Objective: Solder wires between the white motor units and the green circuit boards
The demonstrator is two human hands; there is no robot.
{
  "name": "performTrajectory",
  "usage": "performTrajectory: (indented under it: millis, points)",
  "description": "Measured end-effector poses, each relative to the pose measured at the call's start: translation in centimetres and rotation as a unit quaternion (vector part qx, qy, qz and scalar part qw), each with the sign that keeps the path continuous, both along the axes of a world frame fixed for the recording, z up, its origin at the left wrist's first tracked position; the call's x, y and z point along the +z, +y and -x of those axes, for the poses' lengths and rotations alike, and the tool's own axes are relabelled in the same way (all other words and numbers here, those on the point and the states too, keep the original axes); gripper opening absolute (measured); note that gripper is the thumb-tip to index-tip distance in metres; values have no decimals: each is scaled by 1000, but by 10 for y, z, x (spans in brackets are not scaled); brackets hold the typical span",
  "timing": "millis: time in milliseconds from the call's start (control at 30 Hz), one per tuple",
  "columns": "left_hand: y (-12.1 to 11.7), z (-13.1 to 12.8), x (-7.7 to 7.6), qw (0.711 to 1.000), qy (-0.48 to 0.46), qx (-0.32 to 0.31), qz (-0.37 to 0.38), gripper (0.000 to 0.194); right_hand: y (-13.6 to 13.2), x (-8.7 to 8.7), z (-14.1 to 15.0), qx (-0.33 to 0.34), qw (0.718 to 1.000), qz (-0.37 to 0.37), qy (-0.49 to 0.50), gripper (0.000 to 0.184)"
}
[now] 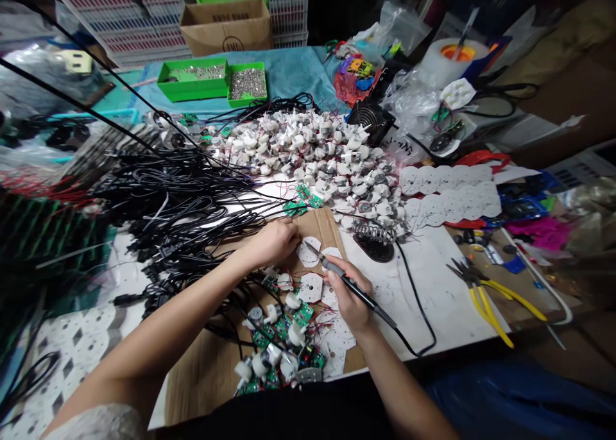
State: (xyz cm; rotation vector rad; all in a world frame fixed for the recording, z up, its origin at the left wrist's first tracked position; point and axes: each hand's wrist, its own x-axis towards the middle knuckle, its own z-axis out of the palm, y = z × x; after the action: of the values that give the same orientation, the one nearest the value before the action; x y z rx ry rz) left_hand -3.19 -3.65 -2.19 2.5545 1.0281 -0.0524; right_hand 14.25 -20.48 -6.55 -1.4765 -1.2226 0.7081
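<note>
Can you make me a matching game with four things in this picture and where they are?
1. black-and-grey, pen-shaped soldering iron
2. yellow-handled metal pliers
3. rectangular green plastic trays
4. brown cardboard box

A. behind the trays
B. held in the right hand
C. on the blue-green cloth, holding small shiny pieces
D. lying towards the table's right side

Pairs: 1-B, 2-D, 3-C, 4-A

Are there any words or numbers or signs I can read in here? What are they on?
Nothing reads for certain.
Cardboard box: maybe "INI" in a round mark; the characters above are too blurred.
Clear plastic bag: dark, writing-like strokes, unreadable.
White board strips: tiny marks, too small.
Soldering iron: no text I can make out.
</note>
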Motion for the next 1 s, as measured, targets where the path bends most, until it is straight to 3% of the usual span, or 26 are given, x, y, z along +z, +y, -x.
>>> performTrajectory:
  millis: [300, 500, 833, 1000]
  points:
    - [0, -2, -4, 1000, 6, 7, -10, 22, 0, 1, 2, 10, 1000, 10, -3, 30]
    - [-3, -5, 2, 1000, 13, 9, -4, 23, 1, 3, 1, 14, 1000, 1, -17, 29]
    - [-2, -6, 2, 1000, 12, 5, -10, 23, 5, 8, 3, 28, 996, -52, -61, 25]
    - [-1, -4, 0, 1000, 2, 8, -11, 23, 3, 5, 2, 17, 999, -28, -38, 28]
